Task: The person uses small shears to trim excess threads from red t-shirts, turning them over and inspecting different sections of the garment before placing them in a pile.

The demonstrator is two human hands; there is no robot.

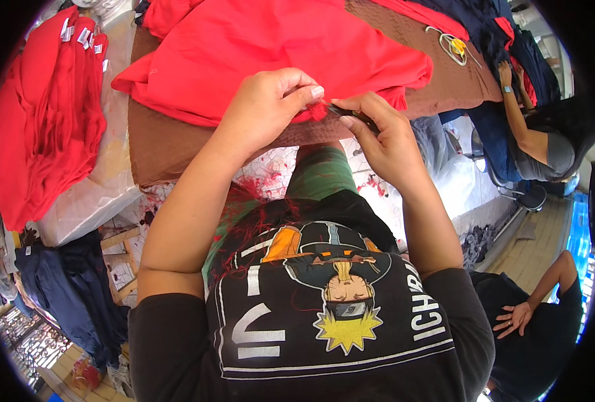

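A red garment (277,57) lies spread over a table covered in brown cloth (176,154), its near edge close to me. My left hand (265,106) pinches a bunched bit of that edge between thumb and fingers. Just to the right, my right hand (383,132) is closed around small dark thread snips (336,109), whose tip points at the pinched red cloth. Whether the blades touch the cloth is too small to tell. Loose red threads (264,214) cling to my shirt and lap below.
Stacked red garments (46,127) rest on a plastic-wrapped bundle (93,204) at left, with navy garments (76,295) hanging below. A white cord with a yellow piece (455,47) lies at the table's far right. Co-workers sit at right (545,147) and lower right (532,328).
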